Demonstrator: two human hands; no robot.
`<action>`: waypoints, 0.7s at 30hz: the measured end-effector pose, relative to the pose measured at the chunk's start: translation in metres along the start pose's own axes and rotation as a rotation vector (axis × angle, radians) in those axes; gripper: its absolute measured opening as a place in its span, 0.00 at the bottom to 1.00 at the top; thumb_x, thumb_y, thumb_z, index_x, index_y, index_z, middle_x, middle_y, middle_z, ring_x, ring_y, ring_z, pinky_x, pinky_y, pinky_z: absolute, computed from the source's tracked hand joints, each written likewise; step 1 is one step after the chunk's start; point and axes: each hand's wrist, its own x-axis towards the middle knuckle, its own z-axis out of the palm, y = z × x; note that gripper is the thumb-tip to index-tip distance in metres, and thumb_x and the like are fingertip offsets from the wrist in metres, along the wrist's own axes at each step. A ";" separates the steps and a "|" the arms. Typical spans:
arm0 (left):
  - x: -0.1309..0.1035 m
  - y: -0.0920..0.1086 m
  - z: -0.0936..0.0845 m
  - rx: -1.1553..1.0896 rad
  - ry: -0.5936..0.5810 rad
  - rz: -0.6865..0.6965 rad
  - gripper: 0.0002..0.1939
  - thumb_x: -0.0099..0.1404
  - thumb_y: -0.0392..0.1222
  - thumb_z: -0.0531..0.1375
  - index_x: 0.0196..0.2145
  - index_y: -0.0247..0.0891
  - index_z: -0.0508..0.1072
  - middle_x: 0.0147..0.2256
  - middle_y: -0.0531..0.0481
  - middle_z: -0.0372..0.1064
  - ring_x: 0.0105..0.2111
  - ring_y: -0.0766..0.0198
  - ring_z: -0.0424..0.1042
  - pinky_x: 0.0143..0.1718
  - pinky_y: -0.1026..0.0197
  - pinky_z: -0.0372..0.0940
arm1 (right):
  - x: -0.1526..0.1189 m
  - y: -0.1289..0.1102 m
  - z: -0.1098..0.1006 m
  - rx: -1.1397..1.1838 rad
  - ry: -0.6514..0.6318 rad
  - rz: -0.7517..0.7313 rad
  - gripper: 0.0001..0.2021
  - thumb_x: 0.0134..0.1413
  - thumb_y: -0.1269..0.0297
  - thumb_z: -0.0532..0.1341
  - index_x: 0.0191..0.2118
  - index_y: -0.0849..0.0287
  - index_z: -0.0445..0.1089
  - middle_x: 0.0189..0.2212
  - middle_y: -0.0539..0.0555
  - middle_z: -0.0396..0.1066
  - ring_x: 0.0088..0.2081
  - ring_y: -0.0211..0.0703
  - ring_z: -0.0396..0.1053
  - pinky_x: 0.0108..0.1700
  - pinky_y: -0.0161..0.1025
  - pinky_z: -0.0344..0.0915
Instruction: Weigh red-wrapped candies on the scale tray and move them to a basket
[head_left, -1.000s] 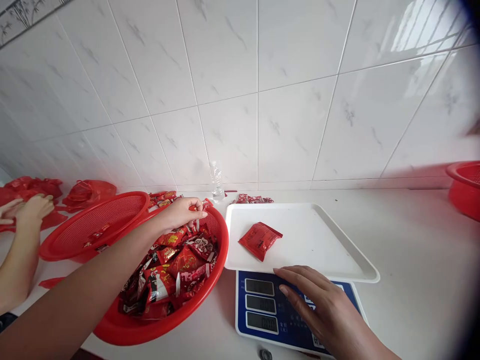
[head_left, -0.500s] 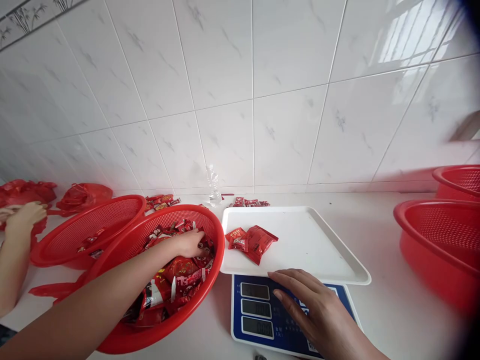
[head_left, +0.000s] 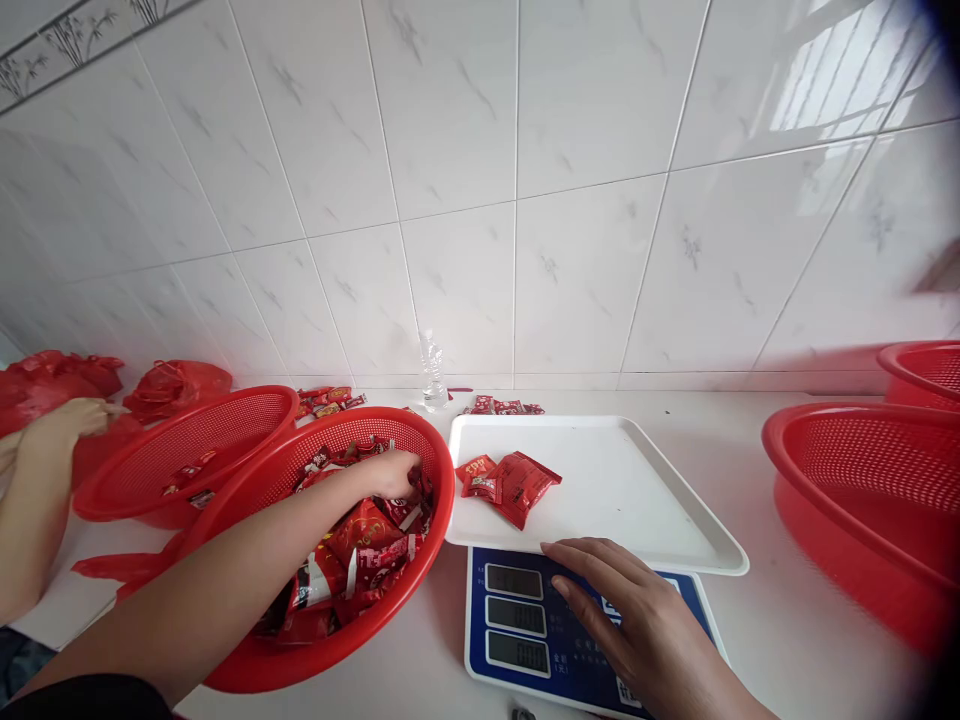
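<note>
Head view: red packets (head_left: 365, 530) around left fingers (head_left: 407, 466)

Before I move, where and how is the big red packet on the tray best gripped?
I'd pinch the big packet by its free right corner, coming from above and the right. That corner lies bare on the white tray, while smaller packets crowd its left side. The right hand is the nearer of the two hands.

Workroom with tiled wall (head_left: 457, 190), scale (head_left: 559, 640)
</note>
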 end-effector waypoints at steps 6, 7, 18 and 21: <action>-0.015 -0.030 -0.027 -0.174 0.186 0.032 0.10 0.50 0.45 0.61 0.26 0.40 0.63 0.23 0.57 0.63 0.25 0.65 0.64 0.23 0.65 0.56 | 0.000 0.001 0.001 0.002 -0.003 -0.003 0.12 0.62 0.63 0.52 0.46 0.53 0.70 0.38 0.55 0.75 0.38 0.44 0.74 0.36 0.38 0.74; -0.019 -0.031 -0.034 -0.207 0.209 0.036 0.10 0.51 0.46 0.60 0.26 0.41 0.62 0.21 0.58 0.60 0.23 0.66 0.62 0.21 0.66 0.55 | 0.000 0.001 0.001 0.003 -0.004 -0.003 0.12 0.62 0.63 0.53 0.46 0.53 0.70 0.38 0.55 0.75 0.38 0.44 0.74 0.36 0.38 0.74; -0.009 0.043 -0.067 -0.504 0.342 0.400 0.13 0.55 0.47 0.62 0.32 0.38 0.63 0.30 0.53 0.67 0.31 0.65 0.68 0.35 0.63 0.62 | 0.001 -0.001 -0.001 0.006 -0.012 -0.005 0.12 0.62 0.65 0.52 0.45 0.54 0.70 0.37 0.55 0.76 0.37 0.43 0.74 0.36 0.38 0.73; 0.006 0.066 -0.053 -0.370 0.266 0.405 0.14 0.58 0.49 0.59 0.37 0.38 0.65 0.33 0.50 0.69 0.34 0.62 0.70 0.37 0.60 0.64 | 0.001 -0.001 -0.001 0.012 -0.017 0.002 0.12 0.62 0.65 0.52 0.45 0.54 0.70 0.38 0.56 0.76 0.38 0.43 0.74 0.37 0.39 0.73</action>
